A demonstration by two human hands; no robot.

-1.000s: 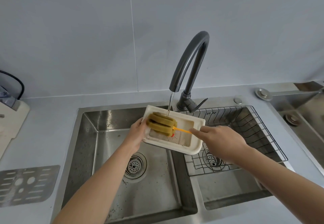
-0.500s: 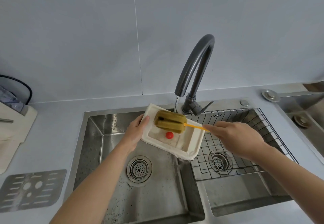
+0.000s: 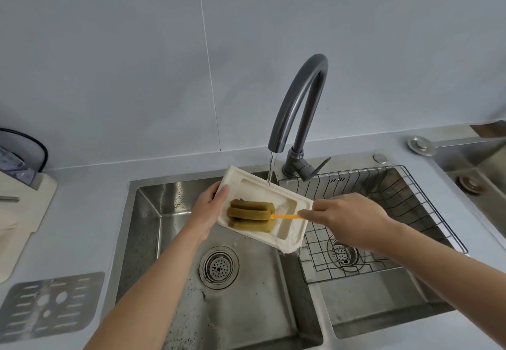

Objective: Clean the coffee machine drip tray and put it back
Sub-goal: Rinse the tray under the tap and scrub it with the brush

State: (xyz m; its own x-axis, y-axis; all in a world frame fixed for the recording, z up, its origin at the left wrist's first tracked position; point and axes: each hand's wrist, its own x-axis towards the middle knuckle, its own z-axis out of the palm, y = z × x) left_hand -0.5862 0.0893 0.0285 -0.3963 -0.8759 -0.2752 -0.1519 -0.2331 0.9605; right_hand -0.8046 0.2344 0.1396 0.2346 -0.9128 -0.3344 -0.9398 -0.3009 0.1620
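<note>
The drip tray (image 3: 284, 214) is held over the left basin of the sink (image 3: 153, 229), tilted so that its corner at about 5 o'clock hangs lowest, and this tilt is judged to be deliberate: the thin stream from the tap (image 3: 298, 109) lands on the tray's far edge at about 12 o'clock, and water is seen dripping off the low corner near the divider between the basins. The tray is gripped at its 9 o'clock end by the left hand (image 3: 209, 211), whose thumb is laid flat over the rim while the other fingers are tucked beneath (they are hidden by the tray, so how tightly they are curled cannot be told). A sponge brush (image 3: 252, 215) is pressed into the tray's recessed floor, its olive head lying across the left part of the recess; the orange handle (image 3: 286, 216) runs toward 3 o'clock and is pinched by the right hand (image 3: 353, 219), whose fingers are closed around its end, with the forefinger stretched along it. The long handle is presumably held at its far end so that the sponge can be swept the length of the recess. The perforated metal grate (image 3: 50, 304) is left on the counter at about 8 o'clock, well apart from the sink, and the scrubbing step is judged to be under way, with refitting not yet begun
</note>
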